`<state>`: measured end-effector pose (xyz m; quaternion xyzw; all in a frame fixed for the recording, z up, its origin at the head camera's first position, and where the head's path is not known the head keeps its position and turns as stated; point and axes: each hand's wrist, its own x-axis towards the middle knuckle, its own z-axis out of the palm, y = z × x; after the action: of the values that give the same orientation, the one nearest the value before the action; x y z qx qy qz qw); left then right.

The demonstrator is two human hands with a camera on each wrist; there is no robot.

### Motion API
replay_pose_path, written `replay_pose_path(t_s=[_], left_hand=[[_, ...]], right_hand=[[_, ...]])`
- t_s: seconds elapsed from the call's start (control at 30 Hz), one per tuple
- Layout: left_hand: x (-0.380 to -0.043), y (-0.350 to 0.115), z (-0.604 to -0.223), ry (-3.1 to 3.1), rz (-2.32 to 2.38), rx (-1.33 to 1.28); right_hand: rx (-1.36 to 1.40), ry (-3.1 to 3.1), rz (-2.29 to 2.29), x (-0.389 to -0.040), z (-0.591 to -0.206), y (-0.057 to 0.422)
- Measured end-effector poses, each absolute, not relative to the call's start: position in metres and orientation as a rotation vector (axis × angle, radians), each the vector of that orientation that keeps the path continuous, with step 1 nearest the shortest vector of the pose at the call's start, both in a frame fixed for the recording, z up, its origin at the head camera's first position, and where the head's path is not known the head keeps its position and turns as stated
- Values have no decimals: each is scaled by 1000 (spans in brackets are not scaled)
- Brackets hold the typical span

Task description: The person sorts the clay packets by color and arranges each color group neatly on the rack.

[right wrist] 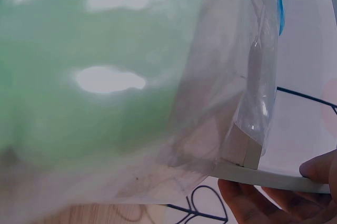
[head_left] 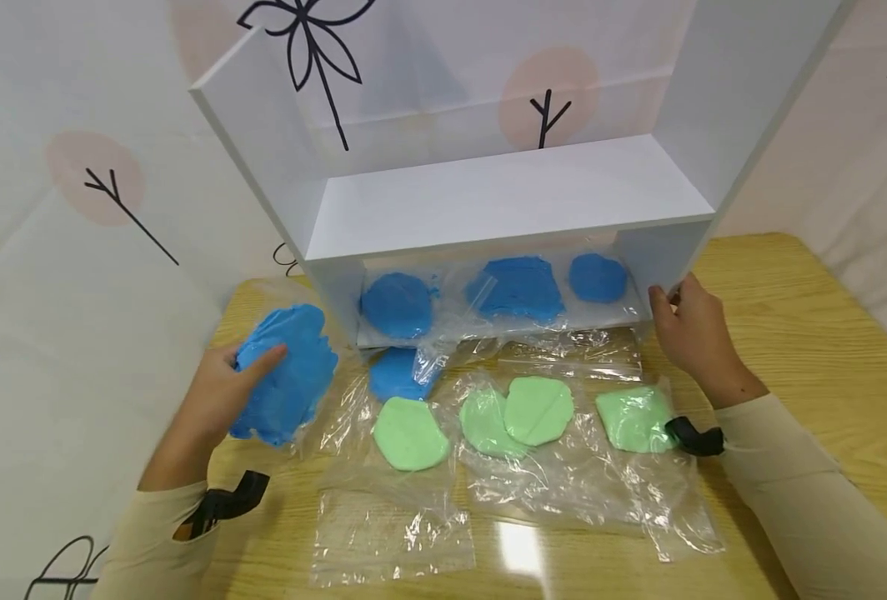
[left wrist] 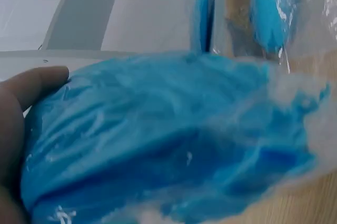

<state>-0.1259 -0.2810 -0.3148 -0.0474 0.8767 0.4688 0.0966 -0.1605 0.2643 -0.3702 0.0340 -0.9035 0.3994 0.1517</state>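
Observation:
My left hand point(head_left: 222, 392) holds a flattened blue piece of clay-like dough in a clear plastic bag point(head_left: 293, 379), thumb across its upper face; the fingers behind it are hidden. In the left wrist view this blue dough point(left wrist: 158, 134) fills most of the picture. On the right, my right hand point(head_left: 694, 329) grips the side panel point(right wrist: 274, 180) of a white shelf unit point(head_left: 503, 196), thumb on one face and fingers on the other. Three bagged blue pieces, including a wide middle one point(head_left: 518, 287), lie in the unit's lower compartment.
Another bagged blue piece point(head_left: 402, 375) lies on the wooden table point(head_left: 811, 333) before the unit. Several bagged light-green pieces, one of them a rounded one point(head_left: 411, 435), spread along the front, their clear bags overlapping. A patterned cloth point(head_left: 428, 67) hangs behind.

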Motion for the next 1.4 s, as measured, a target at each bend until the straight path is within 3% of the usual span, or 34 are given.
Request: replay_pose_path(t_s=[0.57,1.07,1.4], left_hand=[[-119,-233,-323,2337,1689,150],[-136,-180,-334,2107,1759,253],[-156,-158,-321,2032,1818,317]], right_hand=[[99,-2594,1127,-161,-372,265],[112,-2594,1127,-161,-370,265],[100,-2600,1157,-160,-370,264]])
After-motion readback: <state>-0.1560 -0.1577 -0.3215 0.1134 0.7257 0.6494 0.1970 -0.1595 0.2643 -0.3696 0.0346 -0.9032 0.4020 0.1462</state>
